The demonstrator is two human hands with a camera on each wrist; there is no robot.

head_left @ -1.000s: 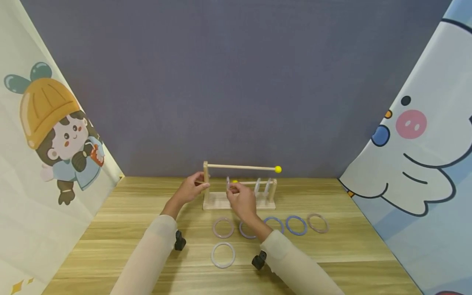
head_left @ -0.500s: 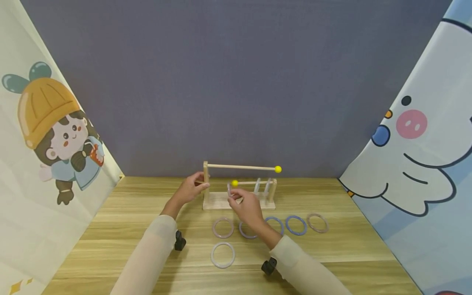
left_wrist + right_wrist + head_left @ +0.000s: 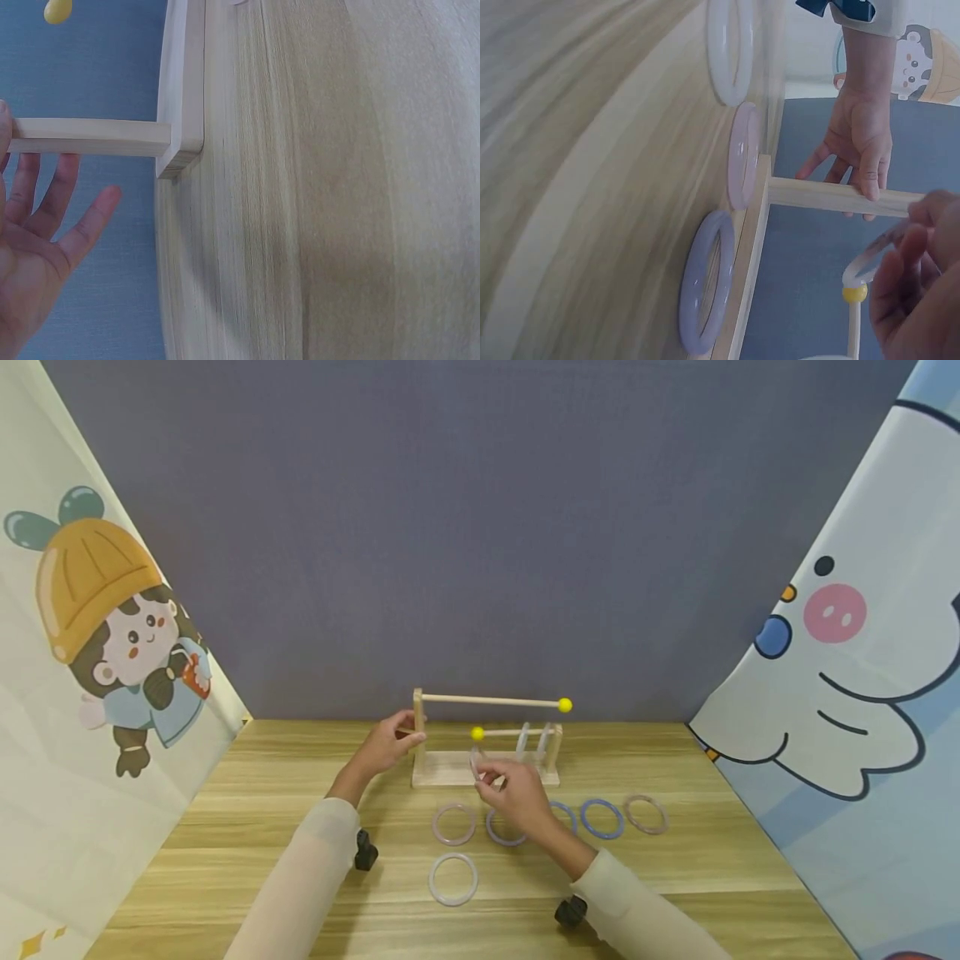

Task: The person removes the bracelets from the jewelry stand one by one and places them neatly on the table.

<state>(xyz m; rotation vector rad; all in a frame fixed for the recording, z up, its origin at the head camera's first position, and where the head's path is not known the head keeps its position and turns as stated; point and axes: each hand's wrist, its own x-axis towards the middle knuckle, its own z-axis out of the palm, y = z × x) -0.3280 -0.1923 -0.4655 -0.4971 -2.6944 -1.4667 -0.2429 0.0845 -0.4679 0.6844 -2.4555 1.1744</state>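
A wooden rack [image 3: 442, 768] has a taller left post [image 3: 419, 735], a shorter right post [image 3: 555, 749], and two rods tipped with yellow balls. My left hand [image 3: 386, 743] grips the left post, thumb in front and fingers behind, as the right wrist view shows. My right hand [image 3: 516, 789] pinches a pale bangle [image 3: 859, 271], held on edge just below the lower rod's yellow ball [image 3: 477, 733]. In the right wrist view the bangle overlaps that ball; whether they touch I cannot tell. Two whitish bangles [image 3: 522, 737] hang on the lower rod near the right post.
In front of the rack lie a pink bangle [image 3: 453, 823], a lilac one [image 3: 504, 829], blue ones [image 3: 602, 818] and a brownish-pink one [image 3: 647, 814]. A white bangle [image 3: 453, 878] lies nearer. My right forearm passes over part of this row. A grey panel [image 3: 480, 543] stands behind.
The right hand has moved nearer to me and slightly right, lowering the pale bangle from beside the lower rod's ball to below it. The left hand has stayed on the post.
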